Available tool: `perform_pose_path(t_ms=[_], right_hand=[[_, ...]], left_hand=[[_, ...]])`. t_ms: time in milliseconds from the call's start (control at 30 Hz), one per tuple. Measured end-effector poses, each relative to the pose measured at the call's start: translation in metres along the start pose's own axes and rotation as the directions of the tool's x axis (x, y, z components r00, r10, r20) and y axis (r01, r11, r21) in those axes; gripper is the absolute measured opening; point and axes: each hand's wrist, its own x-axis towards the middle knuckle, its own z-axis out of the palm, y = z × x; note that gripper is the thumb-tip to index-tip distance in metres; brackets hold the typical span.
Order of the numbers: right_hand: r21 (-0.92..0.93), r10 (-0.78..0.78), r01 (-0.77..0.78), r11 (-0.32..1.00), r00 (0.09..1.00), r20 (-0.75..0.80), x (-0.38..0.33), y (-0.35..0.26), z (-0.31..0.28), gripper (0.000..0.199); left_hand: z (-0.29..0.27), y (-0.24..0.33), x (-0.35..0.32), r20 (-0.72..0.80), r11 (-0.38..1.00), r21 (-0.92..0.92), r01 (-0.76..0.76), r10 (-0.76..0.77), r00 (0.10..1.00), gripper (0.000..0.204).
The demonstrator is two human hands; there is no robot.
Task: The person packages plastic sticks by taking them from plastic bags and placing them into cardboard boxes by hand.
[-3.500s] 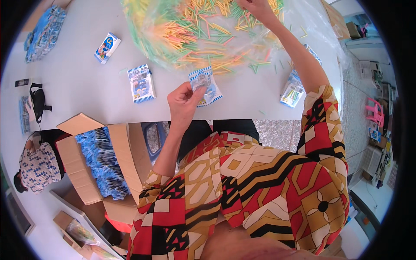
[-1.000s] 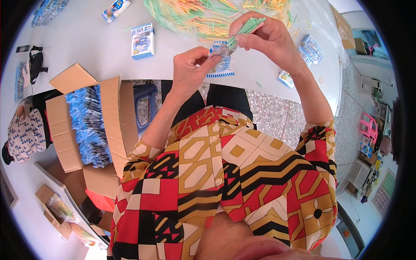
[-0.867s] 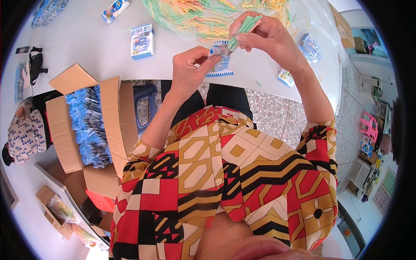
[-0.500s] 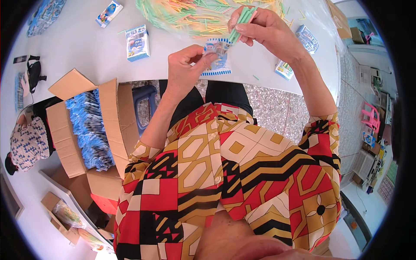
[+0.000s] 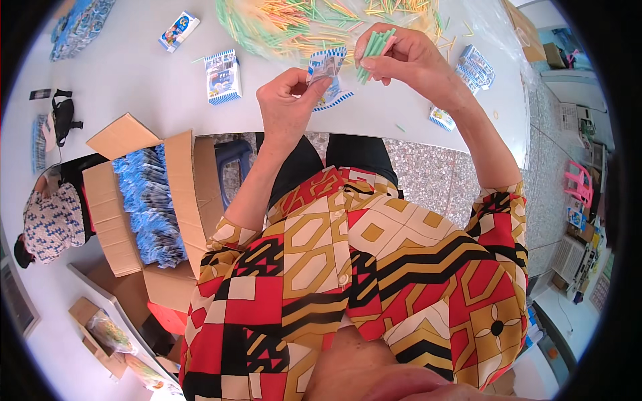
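Pinched in my left hand (image 5: 289,100) is a small clear plastic packet (image 5: 329,67) with blue-striped ends, bent and tilted above the table's near edge. My right hand (image 5: 416,63) grips a bundle of short thin sticks (image 5: 375,55), mostly pale green with a pink one among them. The bundle's lower ends are near the packet but apart from it. Beyond both hands, a large clear plastic bag (image 5: 257,33) lies spread with many loose green, orange, yellow and pink sticks (image 5: 301,23).
Striped packets (image 5: 223,79) lie left of my hands; others (image 5: 475,70) lie to the right. An open cardboard box (image 5: 100,217) full of blue packets (image 5: 150,207) stands left of my lap, by a blue stool (image 5: 234,167). Another person (image 5: 53,224) sits far left.
The packet in my left hand has tipped and folded upward, away from the sticks. My right hand still holds the bundle, slightly lower. The whole view has shifted a little.
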Motion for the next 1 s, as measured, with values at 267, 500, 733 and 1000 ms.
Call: perform_pose_path(t_ms=[267,500,733,1000], right_hand=[[-0.066,-0.129,0.128,0.99,0.992,-0.007,0.004,0.005,0.011,0.016],[-0.299,-0.092,0.069,0.952,0.994,-0.062,0.0,-0.003,0.016,0.021],[-0.393,-0.057,0.056,0.918,0.998,0.007,0.006,-0.002,0.022,0.021],[-0.356,-0.102,0.082,0.931,0.994,-0.039,0.006,-0.006,0.02,0.017]], left_hand=[[0.0,-0.006,0.002,-0.038,0.997,0.011,-0.074,0.074,0.997,0.014],[0.0,-0.006,0.005,-0.098,0.995,0.073,-0.066,0.073,0.993,0.014],[0.004,-0.001,0.003,-0.02,0.972,0.119,-0.202,0.206,0.978,0.012],[0.002,0.002,0.002,-0.015,0.977,0.121,-0.175,0.178,0.984,0.01]])
